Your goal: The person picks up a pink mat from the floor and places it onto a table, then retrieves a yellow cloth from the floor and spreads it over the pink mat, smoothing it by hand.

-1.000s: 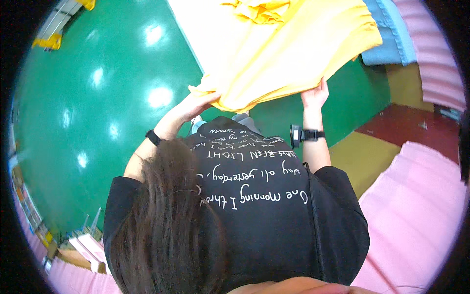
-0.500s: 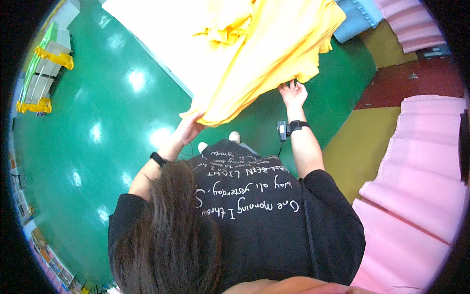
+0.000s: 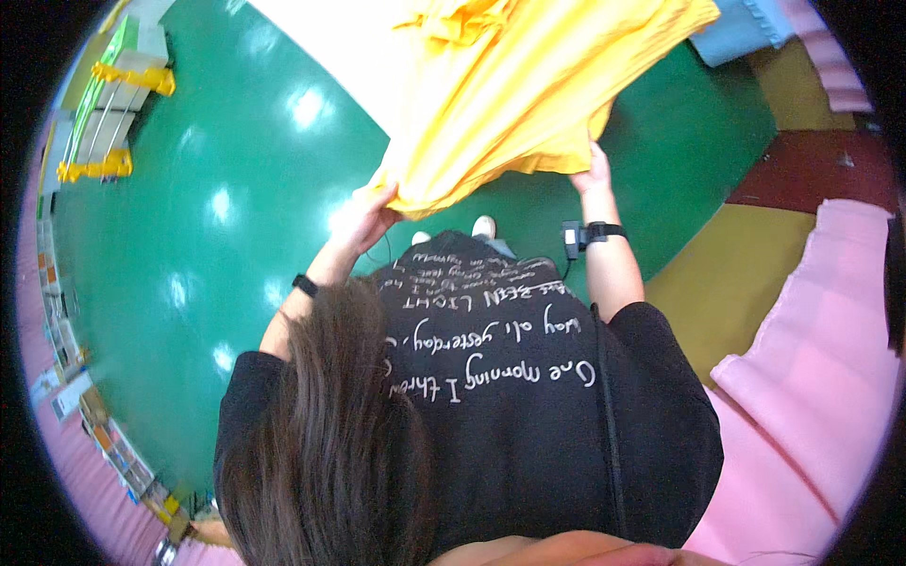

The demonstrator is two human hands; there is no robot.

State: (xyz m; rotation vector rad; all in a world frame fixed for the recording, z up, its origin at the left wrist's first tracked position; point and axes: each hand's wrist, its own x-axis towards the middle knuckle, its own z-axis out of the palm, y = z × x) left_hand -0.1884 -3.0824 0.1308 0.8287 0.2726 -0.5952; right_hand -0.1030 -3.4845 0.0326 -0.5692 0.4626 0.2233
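Yellow fabric (image 3: 528, 85), looks like a garment or sheet, hangs out in front over the green floor (image 3: 208, 208), left hand (image 3: 363, 217) and right hand (image 3: 593, 172) pinching its lower edge well apart, so it stays spread.

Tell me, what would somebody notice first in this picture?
The big bright yellow cloth at the top centre, spilling down off a white table. The left hand and the right hand each have a grip on its lower edge. Under it all spreads a shiny green floor, with a pink mat at the right.
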